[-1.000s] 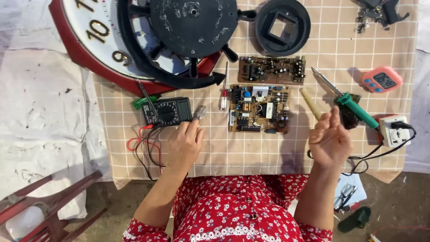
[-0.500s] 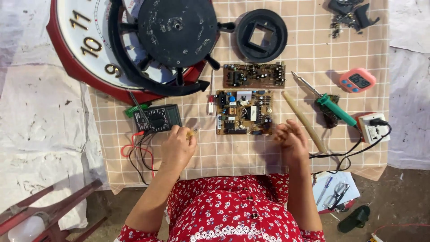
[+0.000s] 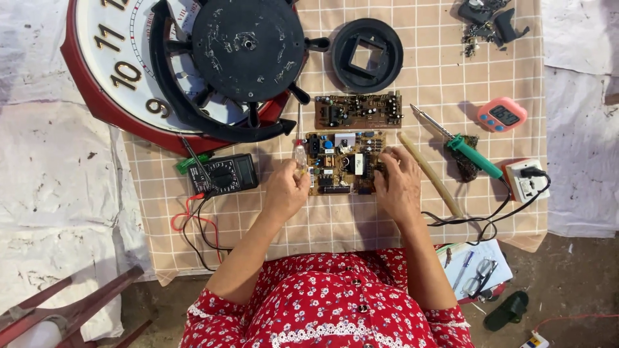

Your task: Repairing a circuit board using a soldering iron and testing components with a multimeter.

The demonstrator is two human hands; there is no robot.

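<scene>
The circuit board (image 3: 343, 163) lies flat on the surface (image 3: 451, 77), right btwn my two hands. My right hand (image 3: 398, 183) now rests on its right edge, fingers spread & pressing down, not gripping. A sec ago that hand was up in the air, so now the board is held steady. My left hand (image 3: 285, 189) has slid in from the black meter (image 3: 224, 174) to the board's left edge. Its fingers are pinched round a small screwdriver (image 3: 300, 151) w/ a clear handle, tip pointing away from me. Just past my fingers lies a 2nd board (image 3: 358, 111). Right of my right fingers: a tan stick (image 3: 430, 175) & a green soldering iron (image 3: 465, 147).
</scene>
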